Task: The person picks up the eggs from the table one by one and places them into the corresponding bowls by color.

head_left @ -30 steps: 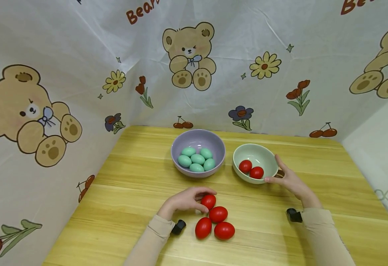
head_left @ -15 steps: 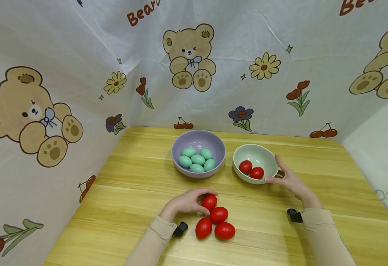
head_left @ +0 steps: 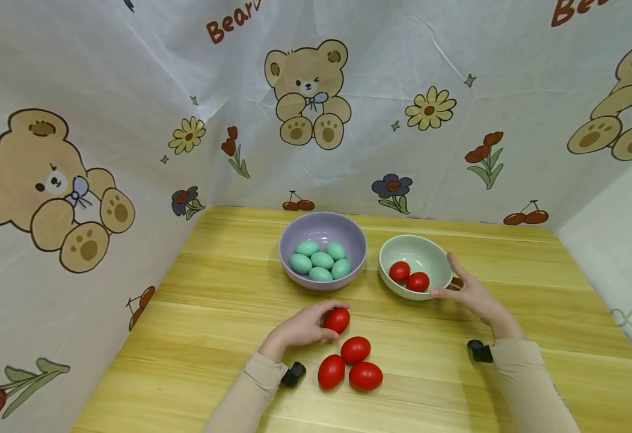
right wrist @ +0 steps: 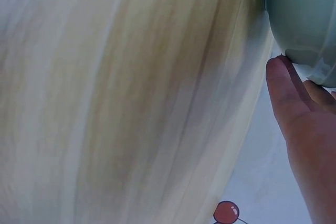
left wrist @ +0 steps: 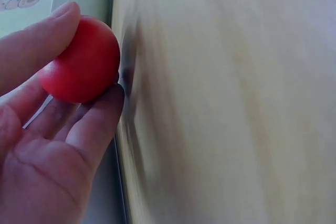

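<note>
My left hand [head_left: 302, 326] grips a red egg [head_left: 337, 321] between thumb and fingers; the left wrist view shows the thumb [left wrist: 42, 43] on one side of the egg [left wrist: 84, 61] and the fingers under it. Just nearer to me lie three more red eggs [head_left: 356, 350] on the wooden table. At the right, a pale green bowl [head_left: 426, 255] contains two red eggs [head_left: 417, 281]. My right hand [head_left: 475, 294] rests against its right side, thumb and forefinger spread straight along the wall. Close up, the thumb [right wrist: 286, 85] touches the bowl [right wrist: 307, 14] low on its side.
Left of the green bowl stands a purple bowl [head_left: 323, 282] with several mint-green eggs [head_left: 322, 260] in it. A cloth [head_left: 364, 162] printed with bears and flowers hangs behind and to the left of the wooden table [head_left: 202, 319].
My left hand has moved slightly away from me with its red egg, which now stands apart from the other three. My right hand and both bowls have stayed in place.
</note>
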`<state>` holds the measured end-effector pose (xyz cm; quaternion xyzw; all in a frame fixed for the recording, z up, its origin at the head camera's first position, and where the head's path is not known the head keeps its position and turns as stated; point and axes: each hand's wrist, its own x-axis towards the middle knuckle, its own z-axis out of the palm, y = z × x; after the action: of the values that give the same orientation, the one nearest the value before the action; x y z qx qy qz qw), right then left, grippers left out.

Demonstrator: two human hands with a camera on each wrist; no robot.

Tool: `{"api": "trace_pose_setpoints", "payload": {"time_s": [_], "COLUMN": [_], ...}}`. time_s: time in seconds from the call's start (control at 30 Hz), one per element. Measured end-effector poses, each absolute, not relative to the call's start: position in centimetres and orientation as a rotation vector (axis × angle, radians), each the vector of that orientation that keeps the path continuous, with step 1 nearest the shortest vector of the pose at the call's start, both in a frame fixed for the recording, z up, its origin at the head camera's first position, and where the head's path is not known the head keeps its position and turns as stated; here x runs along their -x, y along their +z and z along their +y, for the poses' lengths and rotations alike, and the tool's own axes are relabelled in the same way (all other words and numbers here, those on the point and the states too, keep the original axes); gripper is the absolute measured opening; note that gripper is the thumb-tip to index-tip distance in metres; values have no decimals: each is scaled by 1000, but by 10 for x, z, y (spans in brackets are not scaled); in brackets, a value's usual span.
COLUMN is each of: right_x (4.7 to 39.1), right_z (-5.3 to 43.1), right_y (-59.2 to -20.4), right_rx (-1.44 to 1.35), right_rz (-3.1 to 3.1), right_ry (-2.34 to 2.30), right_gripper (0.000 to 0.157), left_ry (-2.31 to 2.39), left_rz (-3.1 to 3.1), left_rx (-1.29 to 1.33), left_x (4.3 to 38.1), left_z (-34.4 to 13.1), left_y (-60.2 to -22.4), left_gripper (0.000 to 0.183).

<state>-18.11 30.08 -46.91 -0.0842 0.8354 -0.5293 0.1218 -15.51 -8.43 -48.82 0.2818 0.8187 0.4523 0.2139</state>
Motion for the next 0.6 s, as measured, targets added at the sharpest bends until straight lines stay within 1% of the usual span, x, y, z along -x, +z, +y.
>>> {"api": "trace_pose_setpoints", "payload": {"time_s": [0.2,0.6], "right_x": [181,180], "right_z": [301,300], "right_y": [-470,-469], "right_rx": [253,261], "right_rz": [2443,2450], "right_ry": [-1549,-1548], "right_gripper": [99,99], "left_ry": [1269,1383], "left_rz": [2264,2231], "left_rx": [-787,-935], "left_x": [157,170], "left_z": [-84,-70], "left_y": [-484,-462], "left_gripper": [61,61]}}
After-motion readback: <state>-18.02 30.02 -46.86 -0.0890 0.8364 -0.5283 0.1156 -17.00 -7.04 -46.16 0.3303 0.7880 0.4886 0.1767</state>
